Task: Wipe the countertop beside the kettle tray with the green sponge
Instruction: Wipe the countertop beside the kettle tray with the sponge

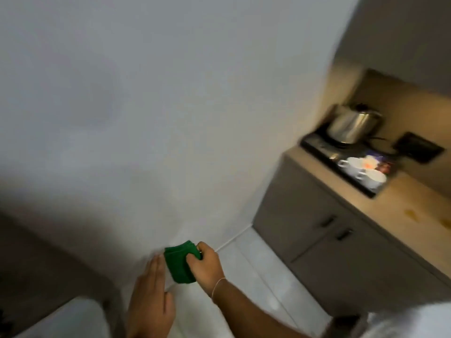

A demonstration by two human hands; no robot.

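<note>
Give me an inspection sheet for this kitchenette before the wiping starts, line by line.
Surface: beige countertop, yellowish stains on its near part, beside the tray.
Job's things: green sponge held in the air, away from the counter; black kettle tray at the counter's far end.
Clutter: steel kettle and two white cups on the tray.
Grippers: right hand grips the sponge; left hand open, flat beside it.
Cables: black cord by the kettle, blurred.
Surroundings: white wall, grey cabinet doors, black wall socket plate, pale floor tiles.
</note>
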